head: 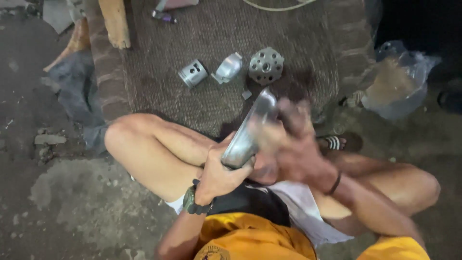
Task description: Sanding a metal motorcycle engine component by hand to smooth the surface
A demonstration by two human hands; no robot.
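left hand point(219, 175) gripped metal cover point(248, 135); right hand point(288, 139) blurred on it, grip unclear. piston point(193, 73), finned head point(265, 65) beyond cover, untouched.

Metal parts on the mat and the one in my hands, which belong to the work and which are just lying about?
In hand:
metal cover, left hand, right hand
piston
curved part
round finned part

Lying about:
plastic bag
sandal
wood piece

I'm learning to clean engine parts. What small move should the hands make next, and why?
Probably another short rubbing stroke: the left hand grips the long shiny curved metal part at its lower end, while the blurred right hand lies against its upper face.
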